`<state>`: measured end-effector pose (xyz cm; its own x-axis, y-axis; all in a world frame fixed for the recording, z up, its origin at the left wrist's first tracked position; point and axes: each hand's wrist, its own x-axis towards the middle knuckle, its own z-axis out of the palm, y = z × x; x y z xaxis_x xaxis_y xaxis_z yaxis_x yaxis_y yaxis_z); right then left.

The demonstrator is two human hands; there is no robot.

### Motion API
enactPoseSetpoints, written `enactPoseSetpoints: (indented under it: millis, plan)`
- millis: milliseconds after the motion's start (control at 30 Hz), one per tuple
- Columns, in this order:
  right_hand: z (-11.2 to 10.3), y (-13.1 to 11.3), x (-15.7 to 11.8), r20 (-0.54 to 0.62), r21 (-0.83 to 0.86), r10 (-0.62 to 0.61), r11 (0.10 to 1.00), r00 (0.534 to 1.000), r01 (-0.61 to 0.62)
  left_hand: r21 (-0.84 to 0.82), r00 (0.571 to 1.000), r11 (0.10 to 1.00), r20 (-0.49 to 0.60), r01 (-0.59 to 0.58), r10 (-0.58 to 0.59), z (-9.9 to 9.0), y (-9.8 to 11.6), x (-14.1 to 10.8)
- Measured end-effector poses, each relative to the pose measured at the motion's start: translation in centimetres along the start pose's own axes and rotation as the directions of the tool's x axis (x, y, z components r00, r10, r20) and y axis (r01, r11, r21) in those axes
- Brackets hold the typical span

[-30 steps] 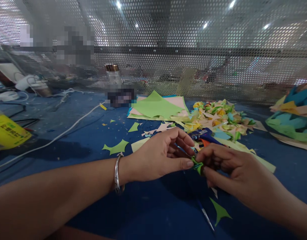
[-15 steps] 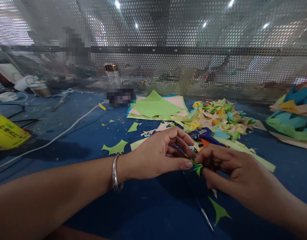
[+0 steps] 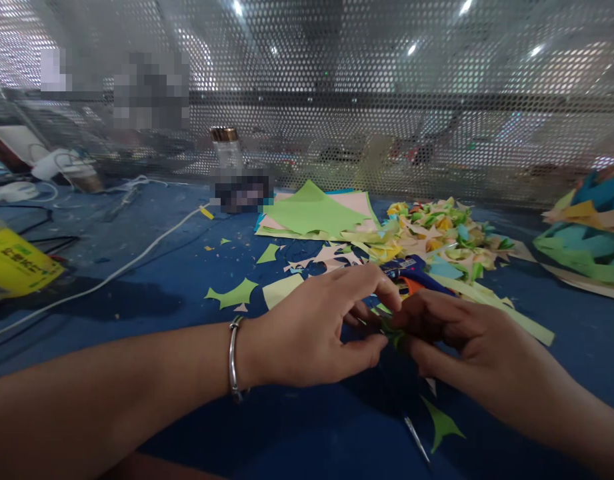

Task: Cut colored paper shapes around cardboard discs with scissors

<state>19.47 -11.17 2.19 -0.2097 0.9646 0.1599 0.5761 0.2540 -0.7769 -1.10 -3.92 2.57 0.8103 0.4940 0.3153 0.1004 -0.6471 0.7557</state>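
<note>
My right hand (image 3: 459, 337) pinches a small folded green paper piece (image 3: 393, 333) between thumb and fingers. Close against its left side is my left hand (image 3: 317, 327), thumb and fingers apart and curved around the piece; whether a fingertip touches it I cannot tell. A silver bangle (image 3: 233, 360) circles the left wrist. Beneath the hands lies a thin tool with a metal tip (image 3: 417, 440), its upper part in shadow. To its right is a green paper offcut (image 3: 441, 425). Just behind the fingers, a blue glue gun (image 3: 411, 265) with an orange trigger is partly hidden.
Stacked paper sheets (image 3: 311, 213) lie at the back beside a heap of small folded paper pieces (image 3: 437, 233). Layered paper shapes (image 3: 581, 243) stand at far right. A white cable (image 3: 137, 260) crosses the left side near a yellow package (image 3: 19, 260). Perforated metal (image 3: 307, 133) closes the back.
My left thumb has moved down and off the green paper, and the left index finger has lifted. The right hand keeps its pinch, nearly unmoved.
</note>
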Motion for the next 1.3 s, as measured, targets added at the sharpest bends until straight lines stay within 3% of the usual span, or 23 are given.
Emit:
enactPoseSetpoints:
  millis: [133, 500, 700, 833, 1067, 1300]
  plan:
    - [0.1, 0.3, 0.0, -0.006, -0.018, -0.011, 1.000, 1.000, 0.011, 0.112, 0.998, 0.992, -0.035, -0.049, 0.053, 0.0, 0.1, -0.2]
    - [0.2, 0.4, 0.0, 0.008, -0.055, 0.010, 0.998, 1.000, -0.010, 0.164, 0.993, 0.981, -0.030, -0.105, 0.111, 0.2, -0.3, 0.0]
    - [0.4, 1.2, -0.4, -0.025, 0.043, 0.021, 0.999, 0.999, -0.020, -0.075, 1.000, 0.997, -0.009, 0.014, -0.015, 0.0, -0.2, 0.2]
    - [0.2, 0.4, -0.2, -0.020, 0.080, 0.066, 0.995, 0.998, -0.064, -0.229, 0.995, 0.968, 0.023, 0.099, -0.096, -0.1, -0.7, 0.3]
    - [0.1, -0.2, -0.1, -0.012, 0.110, 0.119, 0.987, 0.993, -0.117, -0.480, 0.983, 0.858, 0.098, 0.182, -0.154, -0.2, -1.6, 0.7]
    - [0.2, 0.1, -0.2, -0.002, 0.126, 0.145, 0.982, 0.989, -0.144, -0.568, 0.982, 0.802, 0.130, 0.186, -0.135, -0.1, -1.9, 0.8]
